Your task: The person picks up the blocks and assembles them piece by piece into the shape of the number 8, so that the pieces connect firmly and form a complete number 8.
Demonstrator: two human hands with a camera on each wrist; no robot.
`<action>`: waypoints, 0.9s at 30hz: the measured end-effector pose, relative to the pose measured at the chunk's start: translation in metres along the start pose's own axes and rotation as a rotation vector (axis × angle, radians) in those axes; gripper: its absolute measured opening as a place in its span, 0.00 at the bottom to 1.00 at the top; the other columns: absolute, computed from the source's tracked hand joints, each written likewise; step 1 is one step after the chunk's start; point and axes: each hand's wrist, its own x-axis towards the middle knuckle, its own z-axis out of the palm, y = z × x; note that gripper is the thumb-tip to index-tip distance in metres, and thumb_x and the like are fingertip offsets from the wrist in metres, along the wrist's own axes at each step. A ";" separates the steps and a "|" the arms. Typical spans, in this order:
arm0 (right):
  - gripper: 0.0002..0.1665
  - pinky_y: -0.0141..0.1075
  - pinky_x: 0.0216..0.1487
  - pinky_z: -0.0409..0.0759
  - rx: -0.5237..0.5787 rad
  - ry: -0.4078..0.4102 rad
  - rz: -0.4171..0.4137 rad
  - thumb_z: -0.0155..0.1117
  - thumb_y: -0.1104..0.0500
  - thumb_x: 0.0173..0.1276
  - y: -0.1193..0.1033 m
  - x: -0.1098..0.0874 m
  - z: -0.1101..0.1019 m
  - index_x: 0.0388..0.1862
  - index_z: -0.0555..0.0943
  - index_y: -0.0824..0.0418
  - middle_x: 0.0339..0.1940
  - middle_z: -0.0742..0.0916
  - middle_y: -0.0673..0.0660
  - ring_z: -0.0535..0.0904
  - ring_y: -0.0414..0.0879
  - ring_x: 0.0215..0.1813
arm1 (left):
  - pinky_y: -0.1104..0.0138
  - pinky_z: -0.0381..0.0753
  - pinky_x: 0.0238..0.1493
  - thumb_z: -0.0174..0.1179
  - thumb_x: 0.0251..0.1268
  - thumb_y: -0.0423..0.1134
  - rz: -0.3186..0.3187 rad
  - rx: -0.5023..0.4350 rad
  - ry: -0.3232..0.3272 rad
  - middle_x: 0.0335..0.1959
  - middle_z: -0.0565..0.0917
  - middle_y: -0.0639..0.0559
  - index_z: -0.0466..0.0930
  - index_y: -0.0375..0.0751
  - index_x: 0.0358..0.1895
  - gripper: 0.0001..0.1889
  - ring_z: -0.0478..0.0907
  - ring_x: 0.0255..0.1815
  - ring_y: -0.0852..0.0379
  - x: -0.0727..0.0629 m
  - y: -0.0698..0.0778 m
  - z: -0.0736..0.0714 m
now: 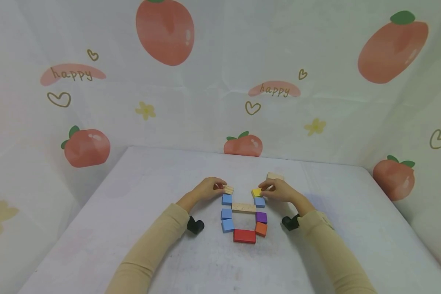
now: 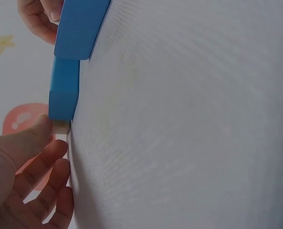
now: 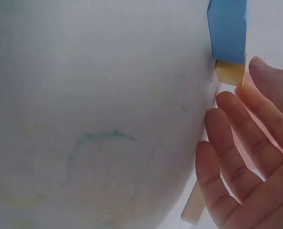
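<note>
My left hand [image 1: 208, 188] pinches a small plain wooden block [image 1: 228, 190] at the far end of the left column, its thumb against the block in the left wrist view. Across from it, my right hand [image 1: 277, 190] has thumb and index finger at a yellow block [image 1: 256, 192], which sits just beyond a blue block [image 1: 259, 202]. Several blue blocks [image 1: 226, 199] line the left column. A long wooden block [image 1: 243, 208] bridges the two columns, and a red block [image 1: 244, 236] lies across the near end.
A purple block [image 1: 261, 218] and an orange block [image 1: 261, 229] form the near right column. Behind my right hand lies another pale wooden block [image 1: 275, 176]. The white table [image 1: 95, 228] meets a fruit-printed cloth [image 1: 191, 106] at its back edge.
</note>
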 end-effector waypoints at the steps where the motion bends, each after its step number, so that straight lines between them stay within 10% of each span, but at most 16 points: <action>1: 0.20 0.45 0.51 0.79 -0.008 0.002 -0.003 0.62 0.57 0.64 0.000 0.000 -0.001 0.53 0.78 0.65 0.45 0.84 0.61 0.80 0.52 0.46 | 0.65 0.76 0.47 0.58 0.63 0.37 -0.001 0.000 0.000 0.41 0.82 0.47 0.78 0.38 0.53 0.16 0.75 0.40 0.57 0.000 0.000 0.000; 27: 0.20 0.43 0.43 0.79 0.033 0.350 0.237 0.61 0.59 0.63 0.015 -0.011 -0.023 0.49 0.78 0.72 0.44 0.84 0.70 0.80 0.62 0.48 | 0.66 0.75 0.46 0.59 0.63 0.37 0.006 -0.006 0.000 0.41 0.82 0.47 0.79 0.39 0.52 0.15 0.75 0.39 0.58 0.000 -0.001 0.000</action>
